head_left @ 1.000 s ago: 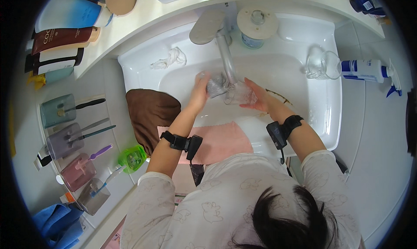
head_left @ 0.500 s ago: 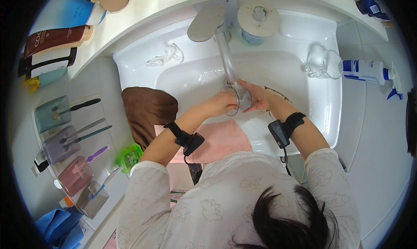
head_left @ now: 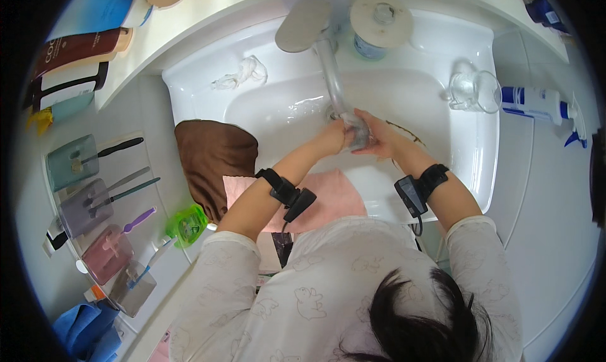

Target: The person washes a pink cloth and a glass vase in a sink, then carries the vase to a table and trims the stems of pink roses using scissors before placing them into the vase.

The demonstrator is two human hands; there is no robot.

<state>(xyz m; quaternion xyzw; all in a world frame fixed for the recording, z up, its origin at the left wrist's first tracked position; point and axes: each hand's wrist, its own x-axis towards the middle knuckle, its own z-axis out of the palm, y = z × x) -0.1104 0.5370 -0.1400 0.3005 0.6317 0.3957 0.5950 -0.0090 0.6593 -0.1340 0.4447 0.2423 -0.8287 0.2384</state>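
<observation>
both hands meet over the middle of the white sink (head_left: 442,78), directly under the end of the long tap spout (head_left: 332,78), and between them sits a small clear glass (head_left: 357,136). the left hand (head_left: 332,136) closes on it from the person's left, fingers curled and pressed together around its side; the right hand (head_left: 379,138) comes in from the other side, fingers wrapped over the glass with the fingertips pointing toward the left hand. the glass is so see-through and so covered by fingers that its long axis is hard to read; it looks tipped rather than upright, but i cannot tell which way its mouth faces. neither hand is nearer, as both touch it. a second clear glass (head_left: 473,92) stands apart on the sink's right ledge, beside a white and blue spray bottle (head_left: 536,103). a pink cloth (head_left: 322,201) hangs over the near rim, with a brown towel (head_left: 211,157) to its left.
</observation>
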